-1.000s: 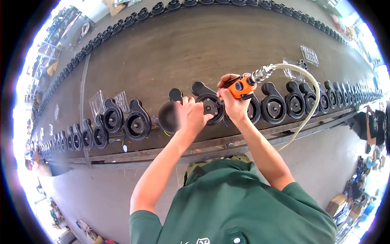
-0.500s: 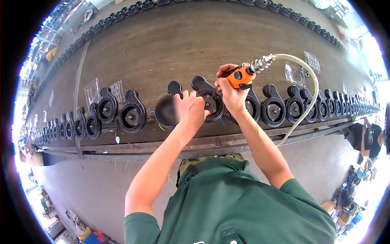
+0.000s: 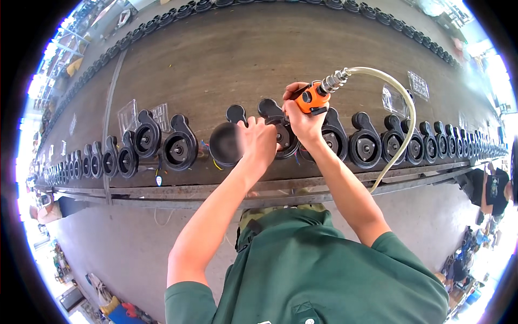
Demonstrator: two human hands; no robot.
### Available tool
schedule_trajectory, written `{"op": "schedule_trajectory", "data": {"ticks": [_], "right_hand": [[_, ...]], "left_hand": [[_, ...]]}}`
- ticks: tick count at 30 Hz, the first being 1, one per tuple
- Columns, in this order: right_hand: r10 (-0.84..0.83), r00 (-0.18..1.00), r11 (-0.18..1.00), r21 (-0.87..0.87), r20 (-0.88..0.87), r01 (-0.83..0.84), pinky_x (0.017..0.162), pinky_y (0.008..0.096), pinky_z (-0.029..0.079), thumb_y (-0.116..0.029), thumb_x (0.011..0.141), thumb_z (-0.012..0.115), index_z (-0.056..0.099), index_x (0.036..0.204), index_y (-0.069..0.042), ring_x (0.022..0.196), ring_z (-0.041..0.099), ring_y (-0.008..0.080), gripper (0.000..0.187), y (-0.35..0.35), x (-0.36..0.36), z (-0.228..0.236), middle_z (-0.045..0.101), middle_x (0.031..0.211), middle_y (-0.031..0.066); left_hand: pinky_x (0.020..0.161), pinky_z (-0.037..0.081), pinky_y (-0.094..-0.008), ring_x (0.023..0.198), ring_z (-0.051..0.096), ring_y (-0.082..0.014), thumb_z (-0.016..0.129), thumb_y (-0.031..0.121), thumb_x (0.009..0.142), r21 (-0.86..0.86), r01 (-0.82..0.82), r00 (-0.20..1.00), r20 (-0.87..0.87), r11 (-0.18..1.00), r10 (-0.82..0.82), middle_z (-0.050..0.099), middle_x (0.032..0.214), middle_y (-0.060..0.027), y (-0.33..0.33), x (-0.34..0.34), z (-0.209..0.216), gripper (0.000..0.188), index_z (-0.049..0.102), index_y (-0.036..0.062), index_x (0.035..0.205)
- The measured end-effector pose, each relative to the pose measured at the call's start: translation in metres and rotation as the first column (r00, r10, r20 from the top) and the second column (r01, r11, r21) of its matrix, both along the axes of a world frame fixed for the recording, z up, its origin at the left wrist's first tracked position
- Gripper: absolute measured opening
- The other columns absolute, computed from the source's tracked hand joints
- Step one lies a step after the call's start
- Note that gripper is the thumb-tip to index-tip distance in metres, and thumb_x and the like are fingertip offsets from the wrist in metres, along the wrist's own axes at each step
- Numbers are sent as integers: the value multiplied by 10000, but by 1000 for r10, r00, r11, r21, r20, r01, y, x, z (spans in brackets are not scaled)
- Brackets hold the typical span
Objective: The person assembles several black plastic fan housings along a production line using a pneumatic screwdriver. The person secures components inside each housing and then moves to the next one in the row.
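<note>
My right hand (image 3: 303,120) is wrapped round an orange air screwdriver (image 3: 312,100) with a metal hose coupling. The tool's front end points down at the right side of a black round housing (image 3: 285,135) with a rounded neck; its tip is hidden by the hand. My left hand (image 3: 260,141) grips the left side of this housing, fingers bent and thumb near its open middle. Just left of that hand is another round black housing (image 3: 224,144), whose face is blurred. A third open housing (image 3: 334,139) sits behind my right wrist.
Similar housings line the bench edge, including one at left (image 3: 179,151) and one at right (image 3: 365,148). A pale air hose (image 3: 411,116) loops over the right row. Clear plastic trays (image 3: 128,116) lie on the bench (image 3: 226,59). Another person (image 3: 495,189) is at far right.
The screwdriver and my right hand have shifted slightly left, closer to the housing's middle, and the hose has followed. My left hand keeps its grip on the housing.
</note>
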State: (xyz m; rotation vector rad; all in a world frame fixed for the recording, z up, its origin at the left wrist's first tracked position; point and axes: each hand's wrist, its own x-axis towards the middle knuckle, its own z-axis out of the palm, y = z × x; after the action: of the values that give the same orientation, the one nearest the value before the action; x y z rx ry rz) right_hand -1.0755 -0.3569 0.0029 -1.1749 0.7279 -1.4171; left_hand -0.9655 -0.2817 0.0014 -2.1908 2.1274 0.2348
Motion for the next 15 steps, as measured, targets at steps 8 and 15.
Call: {"op": "schedule_trajectory", "data": {"ticks": [8,15], "right_hand": [[7,1000,1000,23,28,-8,663,255,548,70,782,651,666,989,28,744,656,106,212,-6,-1,-6,688,842,53],[1,999,1000,-4,41,0,665,259,535,61,776,652,666,963,24,741,645,102,191,-5,1,-7,683,833,40]], "left_hand": [[942,447,-457,1103,619,-260,862,416,748,-18,15,1000,-10,1000,-15,702,1084,-97,3,-1,-3,339,801,100,853],[936,445,-452,1113,616,-257,861,424,749,-4,9,1000,23,1000,-9,701,1091,-93,2,-2,-1,350,800,103,876]]}}
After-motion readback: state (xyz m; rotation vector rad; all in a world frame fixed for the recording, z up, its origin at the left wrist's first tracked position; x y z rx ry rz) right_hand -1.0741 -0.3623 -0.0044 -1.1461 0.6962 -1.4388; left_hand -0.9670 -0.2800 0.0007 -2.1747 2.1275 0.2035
